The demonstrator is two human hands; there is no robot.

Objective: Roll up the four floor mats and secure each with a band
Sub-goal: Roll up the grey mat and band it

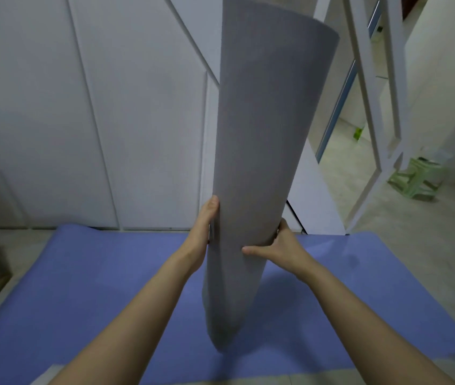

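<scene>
we hold grey mat as loose roll, stood on end, tilted away, lower end resting on blue mat, which lies flat on floor. left grip clasps roll's left side, thumb along loose edge, likely to stop it springing open. right grip wraps right side, thumb across front. both sit low on roll; we judge this lets us squeeze it tighter. no band in sight, securing not yet done. green stool well apart, right.

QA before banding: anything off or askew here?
The grey mat roll, held on end over the blue mat by left hand and right hand, flares wider at the top, so it looks loosely wound. No band shows.
</scene>
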